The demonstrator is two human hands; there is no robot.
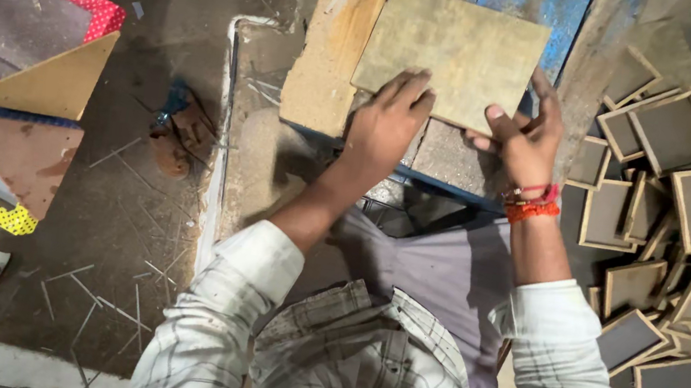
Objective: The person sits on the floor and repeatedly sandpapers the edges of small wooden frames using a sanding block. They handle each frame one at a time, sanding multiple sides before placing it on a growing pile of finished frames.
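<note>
The left hand (387, 123) lies flat, fingers spread, on the near left corner of a square board (452, 54). The right hand (526, 138) pinches the board's near right corner. The board rests tilted on a blue bench (535, 0), beside a plank (337, 40) at left. Small frames (682, 232) are heaped at right; a triangle (50, 85) lies far left.

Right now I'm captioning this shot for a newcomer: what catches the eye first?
Both hands, left hand and right hand, press a flat tan board at top centre. A heap of small framed squares fills the right side; bright dotted-edged triangular panels lie far left.
</note>
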